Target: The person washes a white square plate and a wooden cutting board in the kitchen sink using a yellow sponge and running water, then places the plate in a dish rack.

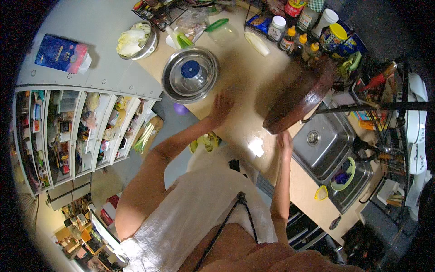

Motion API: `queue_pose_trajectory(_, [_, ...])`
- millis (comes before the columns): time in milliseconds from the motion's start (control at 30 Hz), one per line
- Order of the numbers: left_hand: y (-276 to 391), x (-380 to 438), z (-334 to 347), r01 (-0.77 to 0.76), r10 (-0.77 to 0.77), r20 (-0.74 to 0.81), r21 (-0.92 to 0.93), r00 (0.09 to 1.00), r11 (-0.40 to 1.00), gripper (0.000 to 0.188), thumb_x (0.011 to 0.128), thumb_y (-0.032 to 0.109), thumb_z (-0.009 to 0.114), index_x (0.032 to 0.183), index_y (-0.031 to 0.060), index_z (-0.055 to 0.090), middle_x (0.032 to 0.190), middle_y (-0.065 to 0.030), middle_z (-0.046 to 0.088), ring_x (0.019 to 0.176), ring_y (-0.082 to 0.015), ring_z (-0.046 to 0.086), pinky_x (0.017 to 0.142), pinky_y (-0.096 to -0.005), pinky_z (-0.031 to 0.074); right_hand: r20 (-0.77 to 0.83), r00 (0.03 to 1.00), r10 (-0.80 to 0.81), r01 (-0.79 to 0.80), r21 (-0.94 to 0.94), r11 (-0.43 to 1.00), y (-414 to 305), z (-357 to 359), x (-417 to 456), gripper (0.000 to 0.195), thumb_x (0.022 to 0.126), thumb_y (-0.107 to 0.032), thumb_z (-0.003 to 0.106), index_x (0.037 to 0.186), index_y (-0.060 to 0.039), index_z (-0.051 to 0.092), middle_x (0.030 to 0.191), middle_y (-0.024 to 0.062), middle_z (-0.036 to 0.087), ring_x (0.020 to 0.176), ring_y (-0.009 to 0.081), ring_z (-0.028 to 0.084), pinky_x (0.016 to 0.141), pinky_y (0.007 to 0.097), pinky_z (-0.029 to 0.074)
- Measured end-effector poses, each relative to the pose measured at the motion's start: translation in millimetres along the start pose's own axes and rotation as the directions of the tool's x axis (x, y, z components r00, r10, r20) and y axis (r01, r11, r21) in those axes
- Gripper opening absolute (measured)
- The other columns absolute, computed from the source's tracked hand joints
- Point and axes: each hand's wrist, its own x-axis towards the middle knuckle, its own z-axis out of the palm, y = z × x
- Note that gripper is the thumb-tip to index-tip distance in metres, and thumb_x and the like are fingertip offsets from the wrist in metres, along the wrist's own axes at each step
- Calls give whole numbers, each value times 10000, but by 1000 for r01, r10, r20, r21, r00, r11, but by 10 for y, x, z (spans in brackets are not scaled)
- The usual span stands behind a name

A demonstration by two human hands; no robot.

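A thick round brown chopping board (299, 98) stands tilted on edge above the counter, close to the sink. At its lower rim is my right hand (284, 142), gripping the edge; the board hides part of the fingers. My left hand (222, 104) is over the countertop (243, 78) near the steel bowls, blurred, with nothing seen in it. Beside it sits a large steel bowl (165, 78), with a smaller bowl and a blue-topped clear container (191, 69) inside. Small wet drops show on the counter below the board.
At the back are a half cabbage (257, 43), a green-lidded container (222, 31) and several sauce bottles (287, 39). A colander (149, 44) holds cabbage leaves (133, 40). Right of me is a double steel sink (323, 146) with a green basin (343, 175); a yellow strainer (320, 193) lies nearby.
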Motion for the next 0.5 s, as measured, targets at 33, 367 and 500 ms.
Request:
queue_pose_trajectory(33, [-118, -157, 500, 41, -42, 8, 118, 999, 992, 567, 731, 208, 620, 1253, 89, 431, 1256, -259, 403, 1114, -444, 424, 921, -530, 368, 8, 1000, 14, -13, -44, 999, -40, -3, -146, 585, 888, -388, 535, 1326, -30, 387, 1274, 74, 496, 1117, 181, 514, 940, 307, 386])
queue_pose_trajectory(367, [-721, 660, 330, -186, 174, 105, 114, 979, 976, 500, 726, 131, 589, 1202, 85, 444, 1161, -244, 459, 1015, -411, 479, 792, -522, 427, -231, 972, 46, -55, -30, 998, -246, -402, -993, 555, 887, -293, 559, 1300, 36, 386, 1263, 137, 486, 1087, 229, 538, 928, 343, 433])
queue_pose_trajectory(500, [-1595, 1962, 303, 203, -185, 113, -172, 976, 964, 453, 724, 120, 601, 1153, 87, 460, 1104, -247, 464, 977, -408, 506, 767, -511, 452, -304, 951, 58, -69, -23, 997, 86, -691, -1229, 573, 866, -300, 595, 1283, 42, 402, 1219, 146, 506, 1050, 234, 557, 895, 338, 458])
